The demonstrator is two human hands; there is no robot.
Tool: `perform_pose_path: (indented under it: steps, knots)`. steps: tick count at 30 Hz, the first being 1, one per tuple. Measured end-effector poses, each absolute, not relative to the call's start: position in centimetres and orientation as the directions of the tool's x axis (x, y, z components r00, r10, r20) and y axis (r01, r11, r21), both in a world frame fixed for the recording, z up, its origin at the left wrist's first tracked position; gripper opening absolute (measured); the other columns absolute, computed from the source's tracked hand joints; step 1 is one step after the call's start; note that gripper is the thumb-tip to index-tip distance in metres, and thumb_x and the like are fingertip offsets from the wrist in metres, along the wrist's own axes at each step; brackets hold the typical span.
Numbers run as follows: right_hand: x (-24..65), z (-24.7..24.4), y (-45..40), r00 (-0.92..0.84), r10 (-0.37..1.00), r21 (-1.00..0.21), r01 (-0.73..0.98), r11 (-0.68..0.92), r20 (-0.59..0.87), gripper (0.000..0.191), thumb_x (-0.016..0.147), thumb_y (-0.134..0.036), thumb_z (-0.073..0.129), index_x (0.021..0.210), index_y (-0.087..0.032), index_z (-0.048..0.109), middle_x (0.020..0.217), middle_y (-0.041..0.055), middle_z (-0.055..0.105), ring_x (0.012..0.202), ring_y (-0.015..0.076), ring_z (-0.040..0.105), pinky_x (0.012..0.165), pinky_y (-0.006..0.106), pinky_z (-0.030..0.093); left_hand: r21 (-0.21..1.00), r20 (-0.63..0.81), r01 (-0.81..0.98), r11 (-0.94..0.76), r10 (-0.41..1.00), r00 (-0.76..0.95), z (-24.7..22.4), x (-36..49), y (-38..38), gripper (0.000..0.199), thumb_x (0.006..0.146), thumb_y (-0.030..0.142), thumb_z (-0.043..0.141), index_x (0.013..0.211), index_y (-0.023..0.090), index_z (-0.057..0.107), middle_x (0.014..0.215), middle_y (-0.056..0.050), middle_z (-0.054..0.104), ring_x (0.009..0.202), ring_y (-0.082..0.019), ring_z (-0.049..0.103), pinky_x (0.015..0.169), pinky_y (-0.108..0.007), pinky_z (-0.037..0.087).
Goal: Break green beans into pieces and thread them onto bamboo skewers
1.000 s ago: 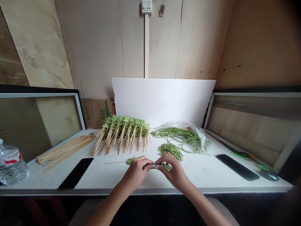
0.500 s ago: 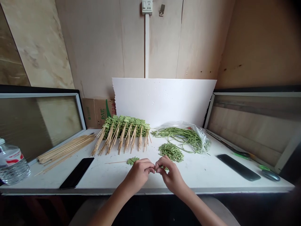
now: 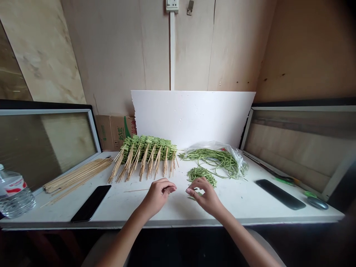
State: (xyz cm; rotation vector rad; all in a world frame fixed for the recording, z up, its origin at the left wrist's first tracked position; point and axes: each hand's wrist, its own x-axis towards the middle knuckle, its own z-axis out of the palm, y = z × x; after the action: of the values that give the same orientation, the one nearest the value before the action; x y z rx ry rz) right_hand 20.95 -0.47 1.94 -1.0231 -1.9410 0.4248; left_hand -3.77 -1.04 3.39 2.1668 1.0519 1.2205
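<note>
The left hand (image 3: 158,195) and right hand (image 3: 206,195) are seen bare, with slim fingers (image 3: 164,183); just behind these, uncovered wrists (image 3: 144,214) are joined to bare forearms (image 3: 239,233), widened away from the fingertips (image 3: 187,190).

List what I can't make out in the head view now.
Head view:
Lone skewer: right end hidden behind the left hand.
Left hand's contents, if any: hidden by its curl.
Cut bean pile: partly hidden by the right hand.
Wall socket: top cut off by the upper edge.
Bottle: left side cut off by left edge.
</note>
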Motion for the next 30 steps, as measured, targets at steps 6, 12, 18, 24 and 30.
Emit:
perform_pose_path:
  steps: [6, 12, 18, 24, 30]
  knots:
    - [23.4, -1.9, 2.5, -0.201, 0.81, -0.415, 0.776, 0.474, 0.551, 0.018, 0.089, -0.039, 0.074, 0.08, -0.025, 0.08, 0.087, 0.0099, 0.071, 0.092, 0.0333, 0.057, 0.08, 0.048, 0.048, 0.68, 0.444, 0.465, -0.567, 0.823, 0.355, 2.3, -3.6, -0.8, 0.032, 0.104, 0.024, 0.047, 0.116, 0.023, 0.076, 0.105, -0.008, 0.067, 0.091, -0.019, 0.067, 0.085, -0.031, 0.053]
    - [22.9, -1.2, 2.0, -0.225, 0.811, -0.452, 0.736, 0.504, 0.54, 0.02, 0.089, -0.043, 0.074, 0.084, -0.025, 0.08, 0.091, 0.0102, 0.072, 0.093, 0.0327, 0.059, 0.083, 0.049, 0.049, 0.691, 0.482, 0.41, -0.596, 0.802, 0.353, 2.0, -3.1, -0.6, 0.02, 0.096, 0.018, 0.063, 0.108, 0.023, 0.078, 0.103, -0.006, 0.07, 0.093, -0.019, 0.068, 0.086, -0.031, 0.054]
    - [20.7, 1.1, -0.3, -0.343, 0.803, -0.691, 0.411, 0.595, 0.488, 0.029, 0.096, -0.049, 0.065, 0.112, -0.027, 0.076, 0.095, 0.0066, 0.075, 0.089, 0.0238, 0.065, 0.071, 0.033, 0.05, 0.676, 0.554, 0.356, -0.645, 0.763, 0.331, 1.4, -2.0, -1.0, 0.024, 0.087, 0.01, 0.074, 0.108, 0.022, 0.074, 0.097, -0.003, 0.072, 0.089, -0.018, 0.07, 0.083, -0.03, 0.057]
    - [20.1, 2.0, -1.2, -0.318, 0.764, -0.656, 0.393, 0.645, 0.561, 0.022, 0.098, -0.044, 0.064, 0.094, -0.026, 0.076, 0.088, 0.0051, 0.074, 0.085, 0.0221, 0.062, 0.069, 0.032, 0.048, 0.62, 0.555, 0.419, -0.664, 0.748, 0.364, 1.8, -1.9, -1.5, 0.021, 0.09, 0.013, 0.074, 0.108, 0.023, 0.074, 0.099, -0.003, 0.073, 0.09, -0.018, 0.071, 0.081, -0.029, 0.057]
    - [20.3, 2.9, -1.7, -0.317, 0.718, -0.6, 0.4, 0.693, 0.619, 0.016, 0.096, -0.041, 0.069, 0.103, -0.027, 0.073, 0.093, 0.0055, 0.073, 0.091, 0.0238, 0.062, 0.071, 0.034, 0.048, 0.564, 0.582, 0.469, -0.68, 0.73, 0.358, 2.6, -2.2, -1.7, 0.014, 0.095, 0.014, 0.067, 0.103, 0.021, 0.076, 0.095, -0.004, 0.074, 0.086, -0.019, 0.071, 0.076, -0.028, 0.054]
